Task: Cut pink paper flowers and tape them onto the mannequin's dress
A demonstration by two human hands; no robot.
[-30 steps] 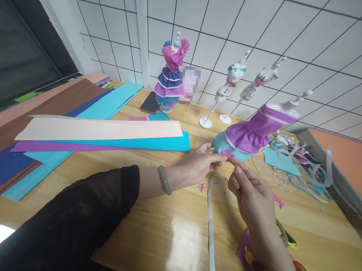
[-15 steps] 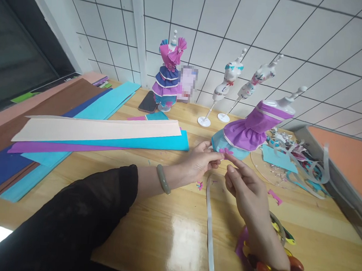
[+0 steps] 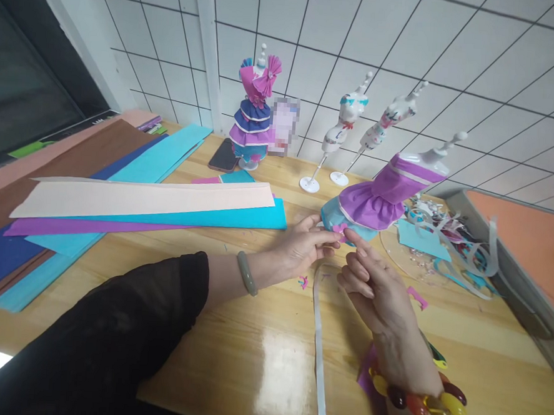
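Observation:
A small dress form point(image 3: 432, 159) leans to the right, wearing a purple dress point(image 3: 391, 183) with a ruffle over a light blue skirt point(image 3: 358, 225). My left hand point(image 3: 305, 247) is closed at the skirt's lower left hem, its thumb beside a pink flower cutout point(image 3: 339, 230) on the blue fabric. What the lower fingers grip is partly hidden. With its index fingertip, my right hand point(image 3: 370, 285) touches the flower's right side; the other fingers are curled in and nothing shows between them. Below the skirt a white ribbon point(image 3: 319, 348) runs toward the table's near edge.
At left lie overlapping colored sheets point(image 3: 150, 203). A dressed form point(image 3: 251, 124), a phone point(image 3: 222, 156) and two slim bare forms point(image 3: 345, 121) stand or lie at the back. Ribbon scraps and beads fill a clear dish point(image 3: 387, 249) beside a tray point(image 3: 512, 278). Pink scraps point(image 3: 416, 297) lie nearby.
My right hand has turned, showing more of its wrist and bracelet, while its index finger stays at the flower. The left hand keeps its place at the hem. The view has shifted slightly.

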